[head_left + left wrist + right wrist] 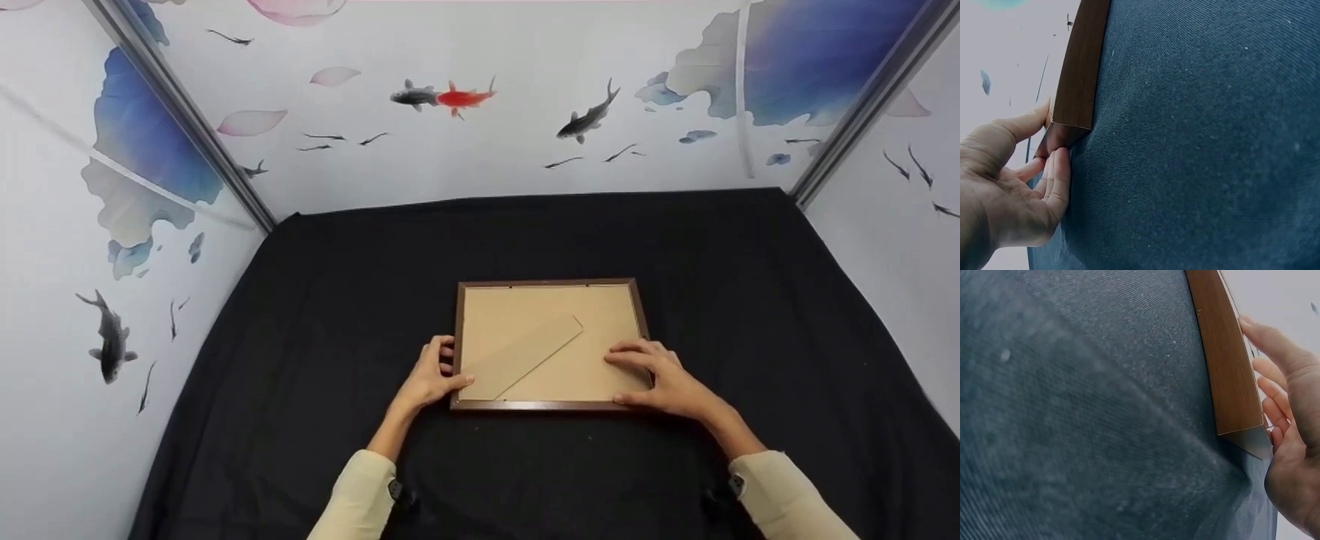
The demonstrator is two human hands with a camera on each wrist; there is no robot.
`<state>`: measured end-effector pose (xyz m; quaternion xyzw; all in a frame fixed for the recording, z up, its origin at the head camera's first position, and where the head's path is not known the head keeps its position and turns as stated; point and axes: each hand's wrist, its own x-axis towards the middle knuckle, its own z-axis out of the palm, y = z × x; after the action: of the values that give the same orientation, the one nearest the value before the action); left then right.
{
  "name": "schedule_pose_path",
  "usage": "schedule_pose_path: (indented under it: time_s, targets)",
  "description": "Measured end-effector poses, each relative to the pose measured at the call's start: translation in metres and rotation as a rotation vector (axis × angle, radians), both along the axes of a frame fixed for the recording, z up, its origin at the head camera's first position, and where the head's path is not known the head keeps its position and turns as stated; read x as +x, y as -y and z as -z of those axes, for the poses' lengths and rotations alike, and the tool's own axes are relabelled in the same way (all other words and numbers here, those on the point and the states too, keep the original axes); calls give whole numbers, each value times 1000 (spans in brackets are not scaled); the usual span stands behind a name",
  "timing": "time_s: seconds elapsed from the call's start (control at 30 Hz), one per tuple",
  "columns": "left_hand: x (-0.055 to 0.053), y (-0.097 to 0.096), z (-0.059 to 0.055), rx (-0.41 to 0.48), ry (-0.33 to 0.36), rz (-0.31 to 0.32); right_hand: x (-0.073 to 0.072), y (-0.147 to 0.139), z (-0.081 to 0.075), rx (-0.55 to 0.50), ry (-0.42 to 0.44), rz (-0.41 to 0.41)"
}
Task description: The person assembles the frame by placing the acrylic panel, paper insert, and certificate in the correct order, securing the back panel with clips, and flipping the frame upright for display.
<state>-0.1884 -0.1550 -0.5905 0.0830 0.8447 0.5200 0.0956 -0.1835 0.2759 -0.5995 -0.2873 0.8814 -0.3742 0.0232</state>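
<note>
A picture frame [551,406] with a brown wooden border lies back side up on the black cloth. Its tan backing board [525,307] shows, with a slanted stand flap [534,352] lying flat against it. At the near left corner, my left hand [433,379] pinches the border, thumb on top and fingers along the outer side. My right hand [667,379] rests over the near right corner, its thumb on the near border and its fingertips on the board. The left wrist view shows the left fingertips low against the border's side. The front of the frame is hidden underneath.
Black cloth [360,300] covers the table all around the frame, with a raised crease in the right wrist view. White panels [510,157] printed with fish and petals enclose the back and sides, joined by metal posts [187,120] at the corners.
</note>
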Motion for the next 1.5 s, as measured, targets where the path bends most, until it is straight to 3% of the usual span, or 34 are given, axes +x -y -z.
schedule_pose_path:
  time_s: [0.33, 0.6, 1.07, 1.5]
  targets:
    - [0, 1, -4, 28, -26, 21, -5, 6, -8, 65, 7, -1]
    - [-2, 1, -4, 26, 7, 25, -4, 4, -2, 54, 11, -12]
    - [-2, 1, -3, 35, 32, 1, -3, 11, 9, 6, -136, 34]
    - [-3, 1, 1, 33, 36, -10, -1, 7, 12, 9, -92, 22]
